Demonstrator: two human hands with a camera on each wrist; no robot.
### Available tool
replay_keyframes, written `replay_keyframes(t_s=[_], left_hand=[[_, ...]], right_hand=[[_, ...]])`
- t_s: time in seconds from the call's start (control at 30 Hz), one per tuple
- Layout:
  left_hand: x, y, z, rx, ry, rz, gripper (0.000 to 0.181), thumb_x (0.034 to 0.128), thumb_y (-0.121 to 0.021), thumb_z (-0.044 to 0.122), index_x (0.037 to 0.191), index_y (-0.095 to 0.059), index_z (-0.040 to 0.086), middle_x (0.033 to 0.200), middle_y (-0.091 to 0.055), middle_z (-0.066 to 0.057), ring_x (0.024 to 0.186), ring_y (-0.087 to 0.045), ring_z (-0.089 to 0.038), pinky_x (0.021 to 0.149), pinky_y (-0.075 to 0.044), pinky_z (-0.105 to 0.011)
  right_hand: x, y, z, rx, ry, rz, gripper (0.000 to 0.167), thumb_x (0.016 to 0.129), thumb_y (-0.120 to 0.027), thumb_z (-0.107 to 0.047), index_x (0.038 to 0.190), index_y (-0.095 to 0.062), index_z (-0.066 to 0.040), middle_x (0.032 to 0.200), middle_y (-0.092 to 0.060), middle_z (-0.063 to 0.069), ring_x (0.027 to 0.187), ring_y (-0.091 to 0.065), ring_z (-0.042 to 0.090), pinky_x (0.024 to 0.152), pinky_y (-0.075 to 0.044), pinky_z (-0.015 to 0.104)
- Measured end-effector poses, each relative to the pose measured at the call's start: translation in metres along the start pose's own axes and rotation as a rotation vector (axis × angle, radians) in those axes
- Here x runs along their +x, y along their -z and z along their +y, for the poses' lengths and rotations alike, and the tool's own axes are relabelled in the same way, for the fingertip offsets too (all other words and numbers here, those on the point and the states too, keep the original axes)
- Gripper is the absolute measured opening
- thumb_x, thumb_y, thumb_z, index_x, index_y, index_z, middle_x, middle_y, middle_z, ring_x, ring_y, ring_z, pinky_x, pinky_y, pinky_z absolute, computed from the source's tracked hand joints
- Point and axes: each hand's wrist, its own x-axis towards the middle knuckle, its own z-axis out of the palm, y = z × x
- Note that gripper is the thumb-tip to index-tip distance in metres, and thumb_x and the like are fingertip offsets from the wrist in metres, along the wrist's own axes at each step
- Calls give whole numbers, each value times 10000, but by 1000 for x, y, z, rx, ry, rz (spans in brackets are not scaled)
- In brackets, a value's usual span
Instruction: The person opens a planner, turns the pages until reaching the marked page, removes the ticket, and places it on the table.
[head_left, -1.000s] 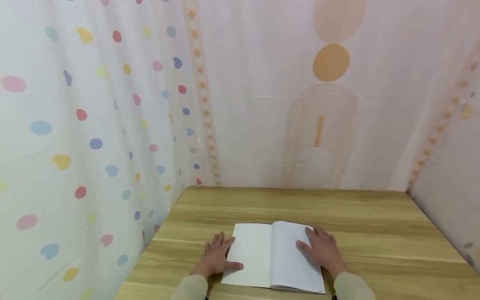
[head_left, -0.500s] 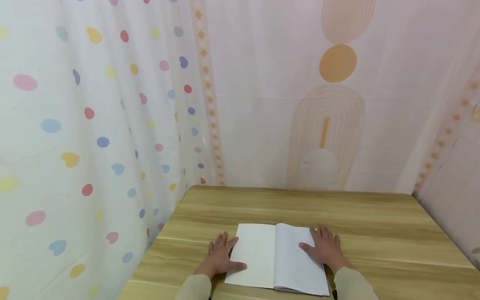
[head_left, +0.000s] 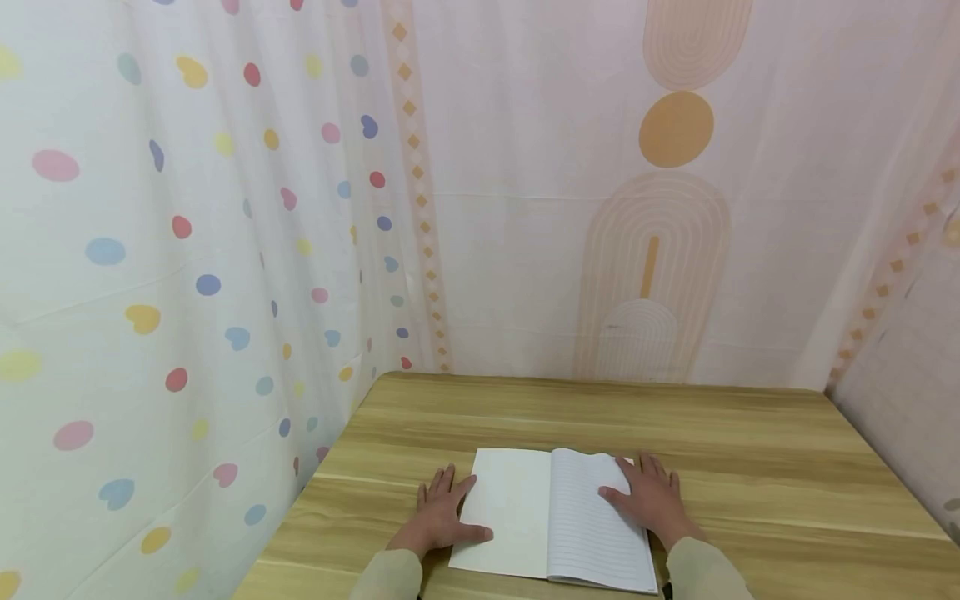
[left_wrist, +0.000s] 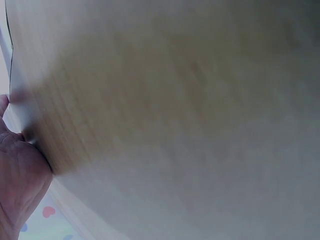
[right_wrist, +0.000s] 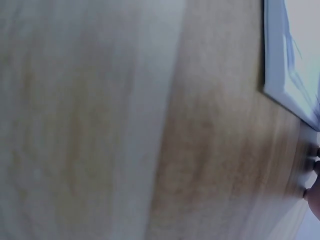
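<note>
An open notebook (head_left: 513, 512) lies flat on the wooden table, its left page blank and its right page ruled with lines. My left hand (head_left: 441, 518) rests at the notebook's left edge, thumb on the blank page and the other fingers spread towards the table. On the ruled page's outer edge rests my right hand (head_left: 654, 498), with its thumb and index finger on the paper and the other fingers reaching past the edge. The left wrist view shows part of the left palm (left_wrist: 22, 175) against the table. In the right wrist view a notebook corner (right_wrist: 287, 75) shows at upper right.
The wood-grain table (head_left: 757, 467) spreads beyond and to both sides of the notebook. A curtain with coloured dots and hearts (head_left: 210, 283) hangs at the left. Behind the table hangs a pale cloth with arch shapes (head_left: 517, 275), and another pale cloth (head_left: 922, 375) stands at the right.
The head view has shifted slightly, so the whole scene sits a little further right in it. Both hands and the notebook keep their places relative to each other.
</note>
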Motion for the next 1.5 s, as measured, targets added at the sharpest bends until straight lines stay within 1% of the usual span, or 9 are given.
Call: replay_keyframes(t_s=[0.17, 0.47, 0.73, 0.87, 1.03, 1.1, 1.2, 1.3, 1.5], left_hand=[[-1, 1, 0, 1, 4, -6, 994, 737, -819, 556, 1512, -407, 89, 1586, -139, -320, 1463, -58, -498, 1119, 6, -680], [-2, 1, 1, 0, -2, 1, 1000, 736, -817, 560, 1514, -405, 86, 1585, -135, -322, 1462, -52, -502, 1119, 11, -679], [-3, 2, 1, 0, -4, 1, 999, 740, -815, 558, 1515, -402, 84, 1586, -132, -323, 1463, -54, -501, 1121, 12, -676], [-3, 1, 0, 1, -4, -3, 1001, 741, -812, 564, 1519, -398, 88, 1588, -131, -320, 1463, -57, -500, 1121, 7, -677], [-3, -1, -1, 5, -4, 2, 1005, 738, -812, 570, 1520, -398, 94, 1592, -134, -310, 1465, -64, -493, 1125, 1, -671], [-3, 0, -1, 9, -4, 2, 1006, 736, -813, 573, 1519, -400, 95, 1592, -137, -308, 1465, -68, -492, 1126, -3, -670], [-3, 0, -2, 12, -3, 3, 1005, 733, -814, 575, 1516, -406, 95, 1590, -142, -309, 1464, -74, -494, 1126, -7, -671], [-2, 0, -2, 12, 0, 3, 1004, 734, -811, 579, 1517, -406, 98, 1592, -143, -305, 1464, -73, -492, 1127, -5, -669], [-2, -1, -2, 11, -6, 6, 1003, 735, -807, 584, 1519, -405, 105, 1593, -147, -301, 1465, -77, -490, 1127, -7, -670]], right_hand=[[1, -3, -2, 13, 13, 30, 691, 911, -667, -485, 1403, -542, -15, 1480, -299, 400, 1377, -222, 589, 1040, -103, 777], [4, -6, 1, -4, -24, 30, 821, 905, -644, -541, 1440, -454, 52, 1488, -240, 427, 1379, -183, 599, 1064, -101, 748], [4, -3, -6, 29, -2, 64, 621, 912, -683, -426, 1374, -579, -24, 1467, -309, 407, 1381, -208, 585, 1048, -90, 766], [5, -4, -9, 41, 17, 115, 525, 910, -708, -335, 1309, -628, -2, 1435, -385, 380, 1361, -286, 554, 1054, -159, 732], [8, -3, -12, 62, 24, 179, 495, 900, -727, -286, 1288, -638, 9, 1382, -498, 316, 1307, -407, 508, 1032, -284, 681], [10, -1, -14, 99, 16, 190, 490, 899, -732, -265, 1295, -634, 6, 1329, -568, 272, 1255, -484, 473, 1007, -342, 653], [11, 4, -19, 192, -10, 181, 498, 913, -720, -234, 1323, -604, 23, 1179, -652, 203, 1074, -595, 376, 919, -448, 556], [11, 12, -23, 292, -23, 177, 525, 932, -698, -195, 1363, -545, 61, 1080, -639, 162, 944, -583, 289, 825, -483, 470], [10, 27, -34, 463, -26, 202, 582, 962, -638, -121, 1468, -406, 49, 1120, -655, 235, 1025, -617, 335, 873, -492, 477]])
